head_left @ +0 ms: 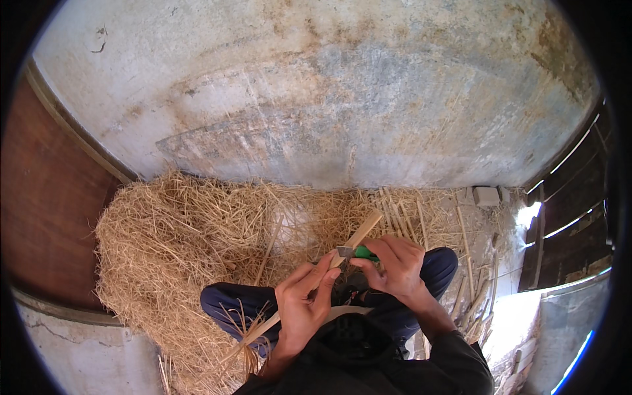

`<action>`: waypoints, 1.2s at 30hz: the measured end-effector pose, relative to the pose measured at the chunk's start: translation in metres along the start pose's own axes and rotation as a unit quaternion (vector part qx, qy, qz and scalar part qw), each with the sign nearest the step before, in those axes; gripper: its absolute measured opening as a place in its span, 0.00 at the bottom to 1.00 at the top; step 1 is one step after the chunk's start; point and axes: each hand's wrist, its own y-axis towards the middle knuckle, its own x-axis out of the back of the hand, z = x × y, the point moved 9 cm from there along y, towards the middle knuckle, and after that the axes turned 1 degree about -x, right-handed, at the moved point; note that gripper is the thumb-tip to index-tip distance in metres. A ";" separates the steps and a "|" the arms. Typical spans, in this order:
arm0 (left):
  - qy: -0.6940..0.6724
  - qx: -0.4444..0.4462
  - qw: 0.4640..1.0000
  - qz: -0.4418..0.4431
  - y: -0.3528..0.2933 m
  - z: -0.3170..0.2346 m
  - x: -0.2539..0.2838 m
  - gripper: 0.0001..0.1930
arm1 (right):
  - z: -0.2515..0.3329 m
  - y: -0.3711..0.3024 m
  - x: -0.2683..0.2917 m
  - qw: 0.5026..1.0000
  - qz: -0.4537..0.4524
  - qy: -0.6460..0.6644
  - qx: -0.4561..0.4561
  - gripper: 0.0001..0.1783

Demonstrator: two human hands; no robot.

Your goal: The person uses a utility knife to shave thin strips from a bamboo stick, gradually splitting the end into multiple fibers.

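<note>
With the left hand [303, 306] gripping a bamboo strip [352, 240], the right hand's [395, 266] fingers pinch a green-handled knife [355, 251] at its upper part, shaving apparently unfinished.

The person wears a black top with long sleeves [454, 359] reaching the wrists, and dark blue trousers [240, 304] covering both knees. Both hands, left [303, 306] and right [394, 266], are bare, without gloves.

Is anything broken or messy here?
Yes: the long pale bamboo strip frays into loose fibres at its lower end, near the left hand. Loose yellow straw lies heaped over the ground.
</note>
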 end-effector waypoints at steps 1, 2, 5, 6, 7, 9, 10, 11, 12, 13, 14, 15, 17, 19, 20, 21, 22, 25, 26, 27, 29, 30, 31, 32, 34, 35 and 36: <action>-0.005 0.012 1.000 0.003 -0.001 0.003 0.000 0.16 | -0.006 -0.002 0.002 0.999 -0.012 -0.029 -0.008 0.15; 0.008 0.006 1.000 -0.005 -0.003 0.003 0.005 0.16 | -0.017 -0.005 0.002 0.998 -0.024 -0.051 -0.014 0.14; 0.013 0.006 1.000 -0.025 -0.007 0.006 0.022 0.15 | -0.125 -0.019 0.059 0.950 -0.164 -0.153 -0.216 0.13; 0.011 0.025 0.999 -0.042 -0.012 0.014 0.031 0.15 | -0.142 -0.008 0.082 0.939 -0.192 -0.134 -0.253 0.12; 0.011 0.046 0.997 -0.061 -0.015 0.020 0.040 0.15 | -0.150 -0.002 0.098 0.926 -0.217 -0.112 -0.289 0.12; 0.041 0.029 0.997 -0.059 -0.013 0.013 0.042 0.15 | -0.138 0.002 0.081 0.951 -0.177 -0.086 -0.238 0.12; 0.042 0.022 0.997 -0.062 -0.010 0.010 0.041 0.15 | -0.129 0.001 0.073 0.962 -0.157 -0.074 -0.212 0.12; 0.038 0.017 0.997 -0.062 -0.008 0.009 0.038 0.15 | -0.117 -0.001 0.062 0.971 -0.133 -0.052 -0.192 0.12; 0.035 0.010 0.998 -0.059 -0.006 0.008 0.035 0.15 | -0.102 -0.004 0.047 0.979 -0.111 -0.029 -0.170 0.12; 0.031 0.003 0.998 -0.056 -0.004 0.008 0.031 0.15 | -0.087 -0.006 0.035 0.985 -0.090 -0.006 -0.149 0.13; 0.035 -0.003 0.998 -0.058 -0.004 0.010 0.031 0.15 | -0.071 -0.005 0.021 0.990 -0.059 0.027 -0.125 0.14; 0.030 -0.004 0.998 -0.056 -0.004 0.011 0.029 0.15 | -0.055 -0.003 0.013 0.993 -0.029 0.055 -0.103 0.15; 0.020 -0.007 0.999 -0.051 -0.004 0.011 0.024 0.16 | -0.031 -0.005 -0.002 0.996 0.019 0.058 -0.058 0.17; 0.011 0.009 0.999 -0.035 -0.003 0.004 0.020 0.17 | -0.013 -0.006 -0.014 0.997 0.045 0.063 -0.024 0.19; 0.004 0.016 0.999 -0.029 -0.002 0.000 0.018 0.17 | -0.007 -0.005 -0.017 0.997 0.047 0.066 -0.009 0.20; 0.009 0.017 1.000 -0.025 -0.002 -0.002 0.016 0.17 | -0.002 -0.004 -0.018 0.996 0.049 0.068 0.006 0.21; 0.014 0.019 1.000 -0.021 -0.001 -0.003 0.015 0.17 | 0.000 -0.004 -0.018 0.997 0.043 0.067 0.006 0.20; 0.019 0.012 1.000 -0.020 0.000 -0.007 0.014 0.17 | 0.002 -0.002 -0.015 0.997 0.031 0.066 0.010 0.20; 0.020 0.007 1.000 -0.020 0.000 -0.009 0.014 0.17 | 0.003 -0.002 -0.015 0.998 0.029 0.057 0.019 0.20; 0.025 0.004 0.999 -0.021 0.000 -0.009 0.014 0.17 | 0.003 -0.002 -0.014 0.998 0.027 0.049 0.028 0.20; 0.036 -0.004 0.999 -0.021 0.000 -0.011 0.015 0.17 | 0.004 -0.001 -0.013 0.998 0.026 0.034 0.039 0.21; 0.035 -0.022 0.999 -0.028 0.000 -0.012 0.015 0.17 | 0.005 0.001 -0.011 0.998 0.028 0.029 0.041 0.21; 0.034 -0.041 0.998 -0.034 0.000 -0.011 0.015 0.17 | 0.006 0.003 -0.011 0.998 0.030 0.023 0.043 0.20; 0.033 -0.060 0.997 -0.040 0.000 -0.012 0.015 0.18 | 0.006 0.003 -0.010 0.998 0.024 0.023 0.046 0.20; 0.025 -0.047 0.998 -0.033 -0.002 -0.008 0.014 0.18 | 0.005 0.004 -0.007 0.998 0.012 0.024 0.051 0.20; 0.021 -0.040 0.999 -0.030 -0.002 -0.006 0.013 0.18 | 0.005 0.004 -0.006 0.998 0.013 0.017 0.052 0.20; 0.020 -0.042 0.998 -0.031 -0.002 -0.008 0.013 0.17 | 0.004 0.004 -0.005 0.999 0.014 0.010 0.052 0.20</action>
